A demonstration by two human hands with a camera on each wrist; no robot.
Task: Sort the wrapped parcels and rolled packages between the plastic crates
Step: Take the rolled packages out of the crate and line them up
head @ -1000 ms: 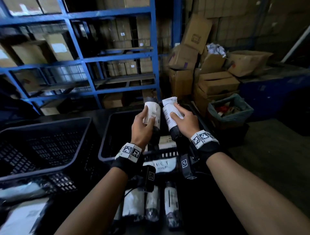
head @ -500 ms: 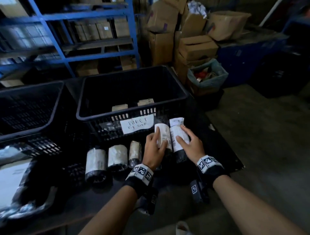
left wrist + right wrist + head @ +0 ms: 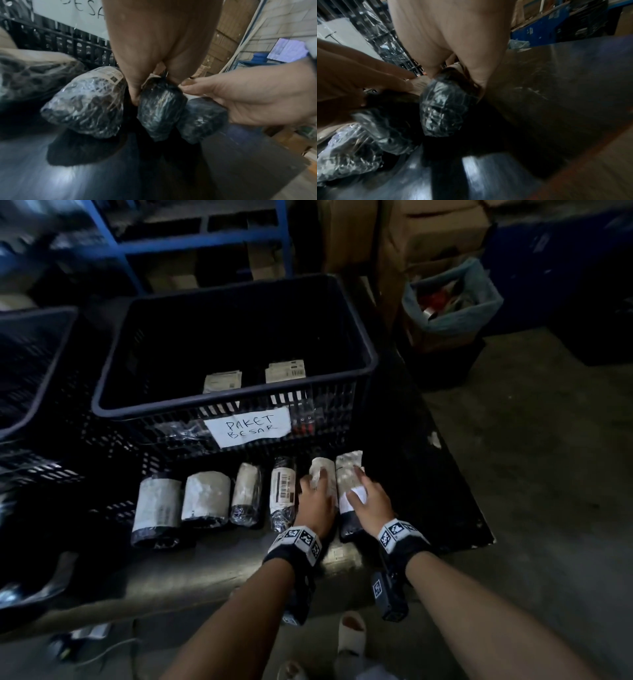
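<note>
A black crate (image 3: 233, 405) labelled "PAKET BESAR" stands on the dark table, with two labelled parcels (image 3: 222, 380) inside it. In front of it lies a row of rolled packages (image 3: 205, 498) in black wrap with paper labels. At the row's right end my left hand (image 3: 317, 489) grips one roll (image 3: 325, 474) and my right hand (image 3: 359, 491) grips the roll (image 3: 347, 470) beside it. Both rolls are low at the table top, side by side. In the left wrist view my fingers (image 3: 133, 94) curl round the black roll (image 3: 159, 108). The right wrist view shows my right hand's roll (image 3: 445, 108).
A second black crate (image 3: 34, 354) stands at the left. Flat wrapped parcels (image 3: 34, 587) lie at the lower left. Blue shelving (image 3: 205, 237), cardboard boxes (image 3: 428, 234) and a lined bin (image 3: 452, 299) stand behind. The table's right edge (image 3: 479, 525) is close to my right hand.
Both hands came down with their rolls from over the crate to the table in front of it, at the right end of the row. The head view tilted down.
</note>
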